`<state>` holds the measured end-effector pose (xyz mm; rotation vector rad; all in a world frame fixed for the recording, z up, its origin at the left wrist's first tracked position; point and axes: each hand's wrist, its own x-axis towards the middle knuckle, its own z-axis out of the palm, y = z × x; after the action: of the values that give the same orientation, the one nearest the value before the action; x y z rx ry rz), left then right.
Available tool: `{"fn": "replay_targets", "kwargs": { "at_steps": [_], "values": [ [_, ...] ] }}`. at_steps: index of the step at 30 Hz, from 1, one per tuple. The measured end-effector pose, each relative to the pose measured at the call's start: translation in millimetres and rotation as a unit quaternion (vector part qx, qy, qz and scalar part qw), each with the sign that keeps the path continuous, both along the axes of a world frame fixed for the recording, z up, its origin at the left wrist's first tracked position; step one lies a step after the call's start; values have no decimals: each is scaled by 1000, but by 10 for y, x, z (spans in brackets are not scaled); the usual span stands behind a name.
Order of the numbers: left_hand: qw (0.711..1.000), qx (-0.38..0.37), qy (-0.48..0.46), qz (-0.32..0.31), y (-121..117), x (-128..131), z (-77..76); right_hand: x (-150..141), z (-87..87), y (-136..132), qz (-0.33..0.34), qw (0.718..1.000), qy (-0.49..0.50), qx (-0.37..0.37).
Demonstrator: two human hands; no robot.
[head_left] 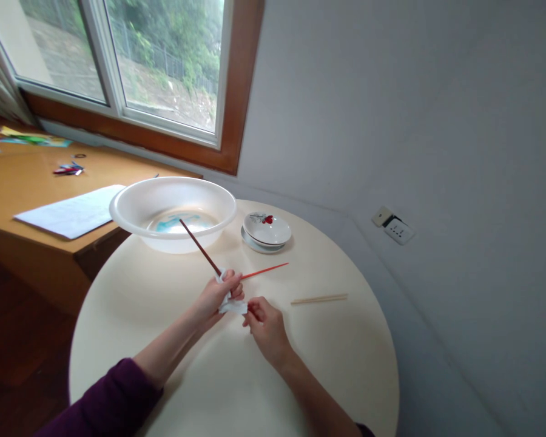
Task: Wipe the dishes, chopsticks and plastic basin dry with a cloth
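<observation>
One slim brown stick (200, 247) | crumpled tissue (233, 308) | left hand (213, 298) curled round both | right hand (268, 328) pinching tissue

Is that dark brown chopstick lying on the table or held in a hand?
Held: the left hand is closed around the dark brown chopstick, along with some white tissue.

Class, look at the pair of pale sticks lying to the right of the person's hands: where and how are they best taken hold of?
Probably at mid-length, the right hand coming from above, thumb and fingertips pinching across both. The pale sticks are thin, lie close together and rest flat on the table, so little shows underneath to grip.
</observation>
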<state>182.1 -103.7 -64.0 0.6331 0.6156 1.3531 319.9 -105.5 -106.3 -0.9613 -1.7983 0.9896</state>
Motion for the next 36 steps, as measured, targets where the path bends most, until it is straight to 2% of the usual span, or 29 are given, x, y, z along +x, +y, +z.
{"fn": "replay_targets", "kwargs": {
  "at_steps": [4,10,14,17,26,32,36],
  "values": [
    [999,3,-13,30,19,-69,51,1,55,-3,2,1000,-7,-6],
    [991,17,-47,125,51,-319,202,147,131,80,-31,997,-53,37],
    [983,16,-74,166,101,-448,208,294,135,209,-78,991,-60,91],
    [977,8,-83,197,141,-515,178,395,121,299,-101,988,-56,104],
    [967,-30,-84,241,185,-593,117,562,22,459,-147,987,64,30],
    [966,-72,-78,235,206,-583,103,554,80,478,-157,980,125,-1],
    [955,-108,-38,275,239,-537,49,590,113,498,-158,972,175,-22]
  ]
}}
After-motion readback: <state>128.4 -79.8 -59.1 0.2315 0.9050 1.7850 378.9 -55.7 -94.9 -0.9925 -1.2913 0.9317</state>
